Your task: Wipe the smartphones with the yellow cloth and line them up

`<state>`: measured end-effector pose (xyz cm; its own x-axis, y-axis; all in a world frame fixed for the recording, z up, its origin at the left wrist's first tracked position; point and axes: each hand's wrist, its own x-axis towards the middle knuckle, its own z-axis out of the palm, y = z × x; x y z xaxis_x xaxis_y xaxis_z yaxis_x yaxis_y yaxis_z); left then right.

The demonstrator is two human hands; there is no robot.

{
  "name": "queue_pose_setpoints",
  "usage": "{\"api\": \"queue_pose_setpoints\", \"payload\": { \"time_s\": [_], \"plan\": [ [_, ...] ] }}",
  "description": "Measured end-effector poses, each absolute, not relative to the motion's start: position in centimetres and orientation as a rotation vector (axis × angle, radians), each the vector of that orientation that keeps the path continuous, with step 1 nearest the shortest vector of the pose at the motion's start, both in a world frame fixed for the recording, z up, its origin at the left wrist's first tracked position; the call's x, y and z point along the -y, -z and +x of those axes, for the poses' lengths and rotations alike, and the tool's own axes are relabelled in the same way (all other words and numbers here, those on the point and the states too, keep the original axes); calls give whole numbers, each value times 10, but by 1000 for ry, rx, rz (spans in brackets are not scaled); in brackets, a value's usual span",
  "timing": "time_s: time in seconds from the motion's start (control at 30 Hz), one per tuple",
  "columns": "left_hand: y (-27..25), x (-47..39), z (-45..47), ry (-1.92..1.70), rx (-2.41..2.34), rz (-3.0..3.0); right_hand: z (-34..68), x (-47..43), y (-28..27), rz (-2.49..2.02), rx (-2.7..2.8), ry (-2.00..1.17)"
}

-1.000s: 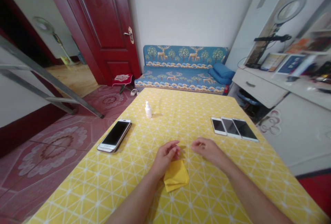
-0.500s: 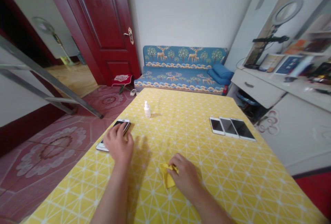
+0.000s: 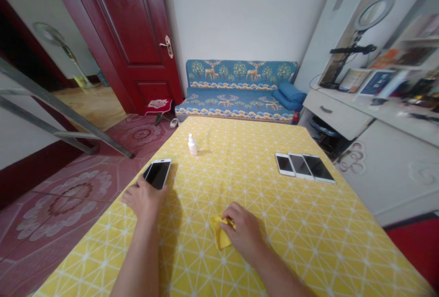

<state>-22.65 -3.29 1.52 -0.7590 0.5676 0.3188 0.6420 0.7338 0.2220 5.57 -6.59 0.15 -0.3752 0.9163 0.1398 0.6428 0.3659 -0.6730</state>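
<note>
My left hand [image 3: 147,196] spans a phone [image 3: 159,172] at ten o'clock, grip unclear. My right hand [image 3: 244,229] pinches the cloth [image 3: 222,240].

Both of your hands are bare, and so are your forearms for as much of them as the view takes in. Your left hand [image 3: 146,196], on the left side of the scene, has a smooth, broad back and slim fingers [image 3: 129,195], narrowing into the wrist. Your left forearm [image 3: 137,256] thickens evenly toward the near edge, its surface plain. On the right, your right hand [image 3: 246,232] has rounded knuckles and a blunt-tipped thumb [image 3: 226,229]. Your right forearm [image 3: 279,274] also widens toward the near edge and looks just as plain. Your fingernails are too small and soft to make out.
</note>
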Motion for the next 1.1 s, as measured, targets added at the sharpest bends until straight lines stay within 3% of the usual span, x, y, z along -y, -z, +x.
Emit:
{"api": "queue_pose_setpoints", "payload": {
  "time_s": [0.27,0.43,0.67,0.83,0.9,1.1],
  "plan": [
    [-17,36,-207,536,2593,-1252,56,66,-1,-1351,2118,-747],
    [-13,34,-171,842,2381,-1680,55,63,0,-1334,2103,-753],
    [-10,35,-126,1464,2644,-1966,58,61,4,-1403,2014,-710],
    [-9,35,-124,1535,2683,-2269,59,59,9,-1430,1928,-743],
    [-8,35,-123,1782,2733,-2295,59,58,10,-1411,1888,-788],
    [-10,39,-115,2964,2894,-1791,63,52,9,-1304,1466,-1100]
  ]
}}
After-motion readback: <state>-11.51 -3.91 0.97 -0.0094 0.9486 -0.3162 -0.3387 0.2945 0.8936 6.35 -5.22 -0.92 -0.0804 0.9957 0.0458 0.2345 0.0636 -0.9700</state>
